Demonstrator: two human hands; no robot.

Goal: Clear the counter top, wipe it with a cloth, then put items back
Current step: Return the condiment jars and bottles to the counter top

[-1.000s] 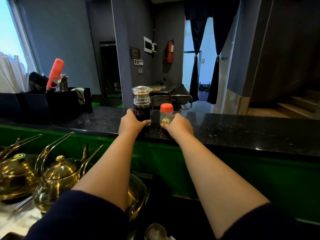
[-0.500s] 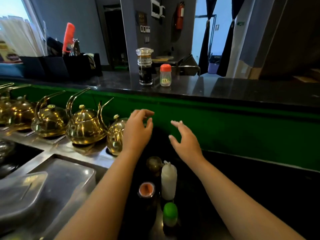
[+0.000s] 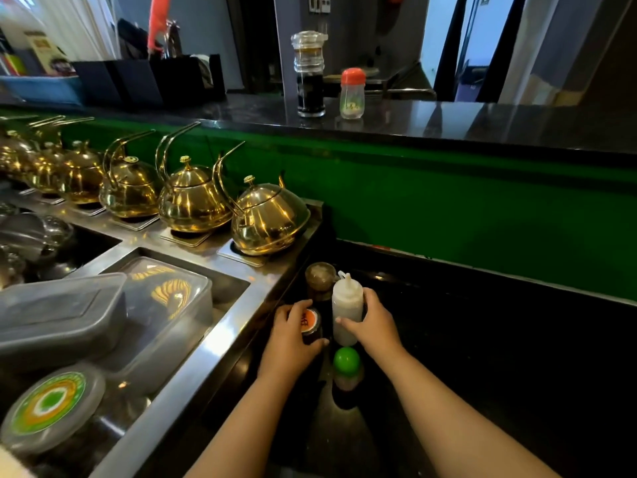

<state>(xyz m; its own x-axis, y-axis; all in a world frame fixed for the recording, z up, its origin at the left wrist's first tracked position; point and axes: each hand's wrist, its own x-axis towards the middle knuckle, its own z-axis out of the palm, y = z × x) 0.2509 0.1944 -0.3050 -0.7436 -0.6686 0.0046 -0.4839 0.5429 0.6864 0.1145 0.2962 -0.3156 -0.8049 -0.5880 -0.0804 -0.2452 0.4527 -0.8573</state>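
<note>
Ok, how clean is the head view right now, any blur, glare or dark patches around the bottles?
Head view: upper-left background is motion-smeared; gold kettles throw bright glare; the lower black counter is dim, so the dark jars nearly vanish; the white squeeze bottle in the right hand reads sharp.

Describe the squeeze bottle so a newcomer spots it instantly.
Follow the row of gold kettles to its right end, then drop to the black counter below. Among the small bottles there, it's the white squeeze bottle with a nozzle tip, in the right hand.

Both forearms (image 3: 458, 419) are bare (no sleeves in view).
</note>
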